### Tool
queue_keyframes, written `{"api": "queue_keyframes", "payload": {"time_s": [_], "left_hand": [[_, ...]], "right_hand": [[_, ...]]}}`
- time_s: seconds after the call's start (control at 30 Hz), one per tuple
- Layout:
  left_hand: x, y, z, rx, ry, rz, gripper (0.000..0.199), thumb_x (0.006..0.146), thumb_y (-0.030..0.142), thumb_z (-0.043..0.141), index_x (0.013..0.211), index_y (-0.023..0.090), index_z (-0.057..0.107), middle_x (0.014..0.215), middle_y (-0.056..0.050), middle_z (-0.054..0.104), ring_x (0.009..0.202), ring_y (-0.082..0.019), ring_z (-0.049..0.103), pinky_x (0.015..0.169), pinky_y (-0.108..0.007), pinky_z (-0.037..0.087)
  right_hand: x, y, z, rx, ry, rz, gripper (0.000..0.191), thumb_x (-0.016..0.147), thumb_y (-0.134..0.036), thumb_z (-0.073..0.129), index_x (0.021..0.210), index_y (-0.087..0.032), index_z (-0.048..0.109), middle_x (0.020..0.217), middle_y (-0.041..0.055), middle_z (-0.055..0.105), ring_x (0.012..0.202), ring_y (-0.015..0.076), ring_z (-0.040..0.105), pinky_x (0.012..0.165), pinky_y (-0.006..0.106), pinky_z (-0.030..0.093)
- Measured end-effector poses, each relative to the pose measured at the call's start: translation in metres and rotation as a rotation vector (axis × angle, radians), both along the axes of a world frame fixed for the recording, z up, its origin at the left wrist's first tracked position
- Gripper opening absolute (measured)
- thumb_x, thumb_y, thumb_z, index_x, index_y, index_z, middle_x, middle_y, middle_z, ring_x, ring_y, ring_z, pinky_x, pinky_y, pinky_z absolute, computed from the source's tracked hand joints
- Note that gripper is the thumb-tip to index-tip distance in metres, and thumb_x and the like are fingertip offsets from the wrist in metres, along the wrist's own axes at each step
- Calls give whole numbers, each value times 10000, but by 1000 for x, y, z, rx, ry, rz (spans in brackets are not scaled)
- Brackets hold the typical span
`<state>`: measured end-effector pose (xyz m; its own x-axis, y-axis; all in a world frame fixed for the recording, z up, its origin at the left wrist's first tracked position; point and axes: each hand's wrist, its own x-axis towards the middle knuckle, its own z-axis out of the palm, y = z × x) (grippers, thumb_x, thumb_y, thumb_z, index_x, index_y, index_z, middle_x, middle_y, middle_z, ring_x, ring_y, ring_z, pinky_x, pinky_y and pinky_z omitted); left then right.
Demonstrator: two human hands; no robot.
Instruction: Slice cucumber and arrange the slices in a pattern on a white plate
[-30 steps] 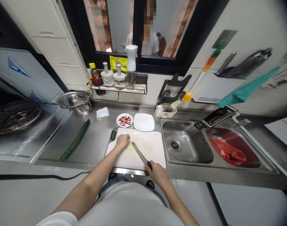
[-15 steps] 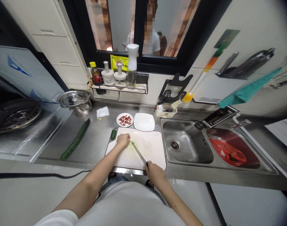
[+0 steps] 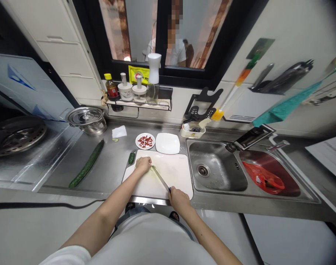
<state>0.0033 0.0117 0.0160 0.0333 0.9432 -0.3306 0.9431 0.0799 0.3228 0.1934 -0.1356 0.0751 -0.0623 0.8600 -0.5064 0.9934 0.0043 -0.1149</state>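
My right hand (image 3: pixel 179 200) is wrapped round the handle of a kitchen knife (image 3: pixel 161 177), its blade slanting up and left over the white cutting board (image 3: pixel 173 171). At the blade's tip, my left hand (image 3: pixel 143 164) is closed over a piece of cucumber, mostly hidden under the fingers. A thin pale green cucumber slice (image 3: pixel 153 168) shows beside the blade tip. On the board's upper left corner lies a short dark green cucumber end (image 3: pixel 131 158). A whole long cucumber (image 3: pixel 86 163) rests on the steel counter to the left.
Behind the board stand a plate of red pieces (image 3: pixel 145 141) and a white plate (image 3: pixel 168 143). The double sink (image 3: pixel 220 186) is at right, a red plastic bag (image 3: pixel 263 178) in its far basin. A lidded steel pot (image 3: pixel 86 119) stands back left, near a white tissue (image 3: pixel 119 131).
The view has shifted slightly. Both hands stay at the board, and the knife blade sits close to the left fingers with only a small movement at the slice.
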Motion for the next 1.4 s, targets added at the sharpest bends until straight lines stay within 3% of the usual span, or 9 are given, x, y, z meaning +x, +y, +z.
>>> {"api": "queue_keyframes", "payload": {"time_s": [1.4], "left_hand": [[-2,3,-7,-18,-12,15,203,720,315,661,918,270,662,1006,-26,705,1007,-202,607,846,-292,409]], "right_hand": [[0,2,6,-23,-14,33,280,933,-225,340,1048,-140,581,964,149,687,915,237,659,733,317,448]]}}
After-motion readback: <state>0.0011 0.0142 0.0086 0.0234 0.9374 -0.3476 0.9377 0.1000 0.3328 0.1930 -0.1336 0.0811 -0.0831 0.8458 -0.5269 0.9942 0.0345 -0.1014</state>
